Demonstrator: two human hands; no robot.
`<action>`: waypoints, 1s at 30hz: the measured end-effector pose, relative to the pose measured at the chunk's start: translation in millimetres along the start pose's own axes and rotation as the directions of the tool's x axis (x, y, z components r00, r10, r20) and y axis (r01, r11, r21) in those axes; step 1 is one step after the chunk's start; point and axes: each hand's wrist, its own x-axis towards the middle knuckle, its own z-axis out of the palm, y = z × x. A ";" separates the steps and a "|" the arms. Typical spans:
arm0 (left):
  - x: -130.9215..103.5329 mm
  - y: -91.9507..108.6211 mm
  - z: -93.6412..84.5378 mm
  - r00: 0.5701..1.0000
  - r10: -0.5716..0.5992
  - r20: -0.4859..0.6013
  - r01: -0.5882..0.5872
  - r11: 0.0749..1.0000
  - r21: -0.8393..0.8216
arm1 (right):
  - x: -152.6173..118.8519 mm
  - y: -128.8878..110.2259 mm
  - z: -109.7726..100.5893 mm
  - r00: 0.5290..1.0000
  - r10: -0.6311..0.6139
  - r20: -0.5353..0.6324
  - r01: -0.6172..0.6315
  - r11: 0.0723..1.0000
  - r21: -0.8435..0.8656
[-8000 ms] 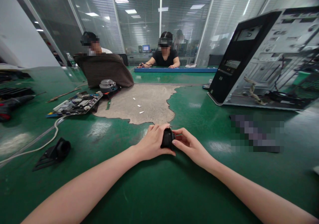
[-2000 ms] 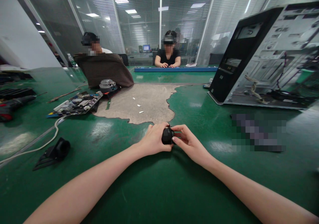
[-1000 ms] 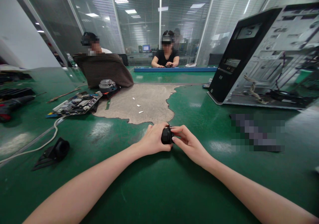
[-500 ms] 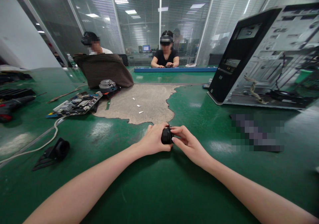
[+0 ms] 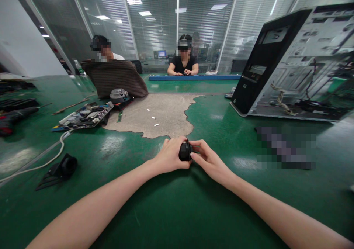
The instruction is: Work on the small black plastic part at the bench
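While the left hand [image 5: 172, 154] wraps around the left side of a black part [image 5: 184, 152], thumb on the near side and fingers over the far side, the right hand [image 5: 210, 159] grips its right end between thumb and fingertips. The part thus sits between the two palms, midway between the left and right edges of the green surface [image 5: 177, 212]; whether it touches that surface cannot be told. It is squat and dark, with a faceted, blocky body at the left and a thin raised rim toward the right, partly hidden by the fingers. Toward the left edge lies a black bracket [image 5: 62, 169] with a round collar, near a pale cable [image 5: 63, 144]; farther back are a circuit board [image 5: 88, 116] and a power drill [image 5: 20, 114]. Toward the right edge, an opened computer case [image 5: 265, 68] stands beyond a pixelated dark strip [image 5: 284, 149]. A blue bar [image 5: 193, 78] lies along the far edge, before a person in black [image 5: 184, 64].
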 end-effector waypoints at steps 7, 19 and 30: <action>0.7 -0.1 0.9 1.000 -0.007 0.004 0.007 1.000 0.006 | 0.4 3.4 1.0 1.000 -0.005 -0.026 0.005 1.000 0.024; 0.2 0.9 -0.5 1.000 -0.014 0.010 0.014 1.000 -0.006 | -0.7 -1.7 -0.3 1.000 0.017 0.012 -0.018 0.999 0.050; 0.7 0.6 -0.1 1.000 -0.024 0.021 0.024 1.000 -0.001 | 1.9 3.7 -0.9 1.000 0.017 -0.004 -0.017 0.999 -0.036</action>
